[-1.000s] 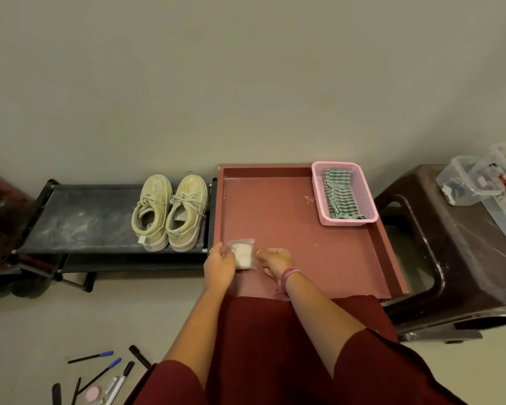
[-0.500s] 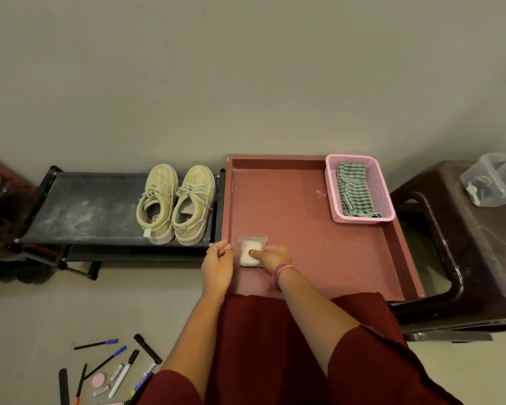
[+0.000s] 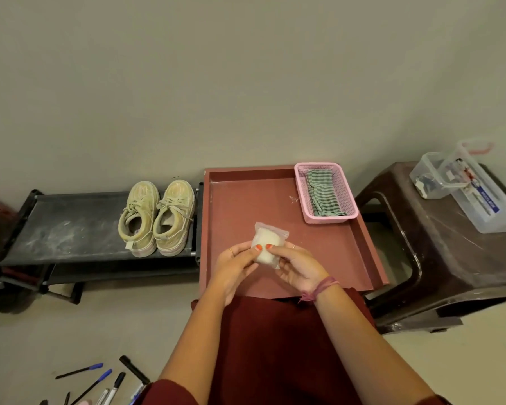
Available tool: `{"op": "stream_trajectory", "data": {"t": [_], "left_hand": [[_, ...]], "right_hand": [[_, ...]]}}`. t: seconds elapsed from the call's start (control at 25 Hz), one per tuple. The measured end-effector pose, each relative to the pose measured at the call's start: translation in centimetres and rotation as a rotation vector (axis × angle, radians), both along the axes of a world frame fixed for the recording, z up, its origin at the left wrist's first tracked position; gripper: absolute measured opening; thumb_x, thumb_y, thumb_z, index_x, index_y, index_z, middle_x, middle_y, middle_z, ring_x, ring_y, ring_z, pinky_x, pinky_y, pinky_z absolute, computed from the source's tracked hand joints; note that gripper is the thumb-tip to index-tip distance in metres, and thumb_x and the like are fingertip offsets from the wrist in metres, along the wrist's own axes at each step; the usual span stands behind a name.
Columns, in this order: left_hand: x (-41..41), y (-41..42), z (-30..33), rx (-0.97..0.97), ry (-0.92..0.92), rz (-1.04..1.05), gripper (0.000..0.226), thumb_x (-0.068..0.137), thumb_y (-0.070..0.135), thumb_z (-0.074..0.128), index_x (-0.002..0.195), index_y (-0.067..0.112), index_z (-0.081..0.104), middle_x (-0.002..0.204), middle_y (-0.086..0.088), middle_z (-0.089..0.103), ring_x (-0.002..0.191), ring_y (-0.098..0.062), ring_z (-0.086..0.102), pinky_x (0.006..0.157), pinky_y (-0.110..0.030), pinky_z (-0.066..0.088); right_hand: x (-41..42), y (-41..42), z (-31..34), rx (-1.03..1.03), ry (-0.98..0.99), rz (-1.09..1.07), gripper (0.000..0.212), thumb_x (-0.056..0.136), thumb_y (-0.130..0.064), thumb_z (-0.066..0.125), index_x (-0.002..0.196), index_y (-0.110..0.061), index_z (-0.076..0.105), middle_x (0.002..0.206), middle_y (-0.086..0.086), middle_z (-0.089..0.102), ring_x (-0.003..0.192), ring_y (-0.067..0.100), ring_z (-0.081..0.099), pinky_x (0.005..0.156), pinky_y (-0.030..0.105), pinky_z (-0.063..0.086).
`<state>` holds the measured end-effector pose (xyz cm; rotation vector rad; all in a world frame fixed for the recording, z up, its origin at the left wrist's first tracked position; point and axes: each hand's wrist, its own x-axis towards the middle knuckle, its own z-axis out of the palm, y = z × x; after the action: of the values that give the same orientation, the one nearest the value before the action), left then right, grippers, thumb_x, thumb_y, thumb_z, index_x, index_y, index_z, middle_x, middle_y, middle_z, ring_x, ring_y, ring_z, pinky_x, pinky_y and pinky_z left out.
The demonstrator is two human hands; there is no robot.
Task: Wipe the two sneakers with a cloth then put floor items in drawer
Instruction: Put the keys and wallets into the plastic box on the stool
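Currently small clear bag with a white lump inside is pinched between both hands, thumbs on top, above the red drawer. Left hand and right hand both grip it. Two pale sneakers sit left of the left hand; pink basket with checked cloth beyond the right hand.

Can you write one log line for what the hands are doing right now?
left hand: holds clear pouch | right hand: holds pouch | over red drawer
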<state>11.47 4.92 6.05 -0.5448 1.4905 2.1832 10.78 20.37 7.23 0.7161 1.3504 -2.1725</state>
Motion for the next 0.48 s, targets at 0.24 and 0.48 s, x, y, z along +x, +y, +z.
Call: {"op": "stream_trajectory", "data": {"t": [0.24,0.48], "left_hand": [[0.8,4.4,3.2,-0.02,0.092,-0.103,0.03,0.08,0.009,0.075,0.108,0.002,0.067,0.101,-0.012,0.074,0.094,-0.018,0.07,0.079,-0.023,0.055],[1.6,9.0,5.5,-0.048,0.146,-0.144,0.03,0.075,0.006,0.078,0.103,0.0,0.069,0.095,-0.014,0.074,0.089,-0.023,0.071,0.086,-0.032,0.057]], "right_hand": [[1.0,5.5,3.9,0.016,0.162,-0.065,0.029,0.088,-0.025,0.063,0.113,-0.011,0.068,0.1,0.008,0.07,0.082,0.017,0.066,0.061,0.029,0.056],[1.6,10.4,5.7,0.136,0.197,-0.266,0.027,0.084,-0.014,0.068,0.11,-0.006,0.068,0.107,0.009,0.069,0.088,0.018,0.065,0.075,0.031,0.054]]}}
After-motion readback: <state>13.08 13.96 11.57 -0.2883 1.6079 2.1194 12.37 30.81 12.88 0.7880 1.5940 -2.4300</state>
